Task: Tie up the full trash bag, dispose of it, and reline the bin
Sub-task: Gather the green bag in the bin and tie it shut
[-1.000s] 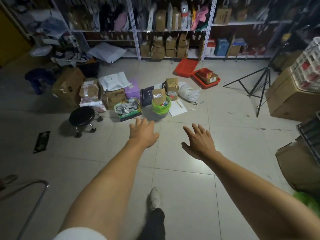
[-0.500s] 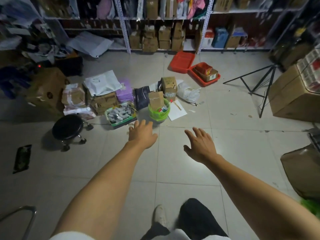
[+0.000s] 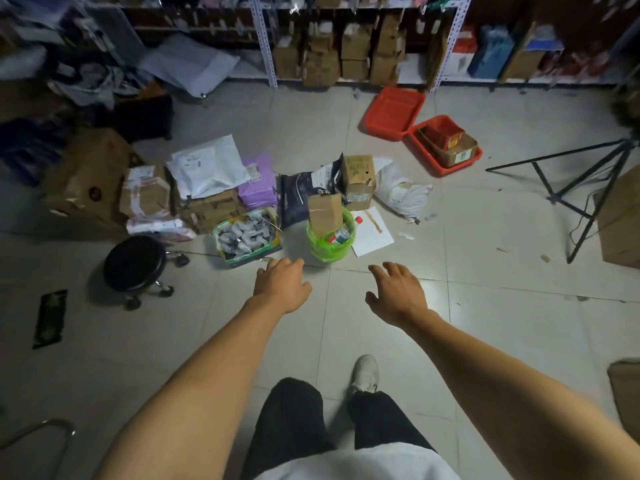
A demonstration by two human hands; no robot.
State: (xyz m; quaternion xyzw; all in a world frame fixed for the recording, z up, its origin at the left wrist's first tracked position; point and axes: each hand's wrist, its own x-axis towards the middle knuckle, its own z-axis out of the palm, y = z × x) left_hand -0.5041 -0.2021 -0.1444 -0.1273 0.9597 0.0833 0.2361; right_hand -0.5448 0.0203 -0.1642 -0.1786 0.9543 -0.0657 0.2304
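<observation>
Stockroom: box-laden shelving (image 3: pixel 349 46), floor parcels (image 3: pixel 207 188)

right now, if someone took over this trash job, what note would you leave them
Left hand: open, holding nothing, reaching toward the bin.
Right hand: open, holding nothing, also stretched forward.
The bin, lined with a green bag, stands on the floor ahead; a cardboard box and a bottle stick out of it.
Done: nothing, bag untied.
Left: tie the bag, lift it out, dispose of it, reline.

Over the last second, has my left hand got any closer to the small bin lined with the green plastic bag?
Yes. The left hand has come forward, now just short of the green-lined bin.
</observation>
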